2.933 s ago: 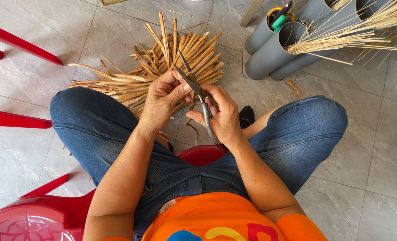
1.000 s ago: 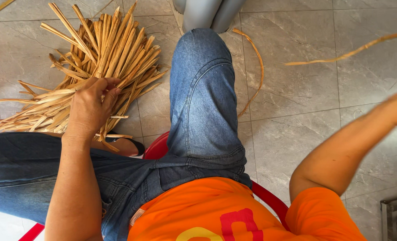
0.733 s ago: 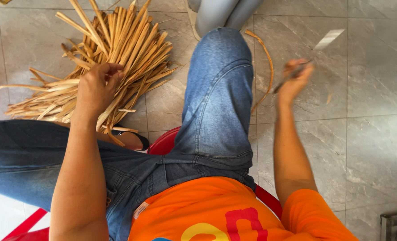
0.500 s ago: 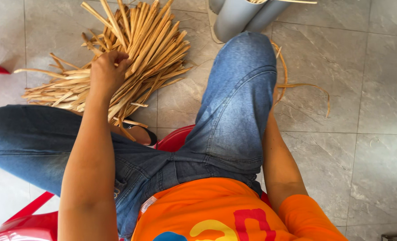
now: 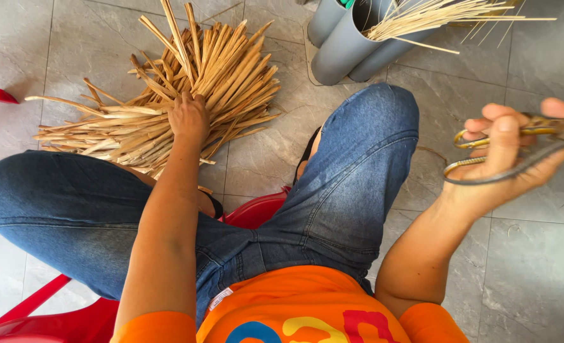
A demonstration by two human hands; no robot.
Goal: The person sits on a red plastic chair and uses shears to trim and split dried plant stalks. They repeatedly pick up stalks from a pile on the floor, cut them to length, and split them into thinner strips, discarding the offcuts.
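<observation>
Bamboo strips (image 5: 167, 95) under left hand (image 5: 190, 117), scissors (image 5: 517, 149) in right hand (image 5: 513, 159)

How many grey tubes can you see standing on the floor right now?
3 in part, clustered at the top edge past the right knee: the left tube, the middle tube holding thin sticks, the right tube behind it. More may be cropped out.

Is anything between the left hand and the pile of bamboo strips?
Nothing visible. The left hand already rests on the pile of bamboo strips on the floor; the right hand holds scissors off to the side.
</observation>
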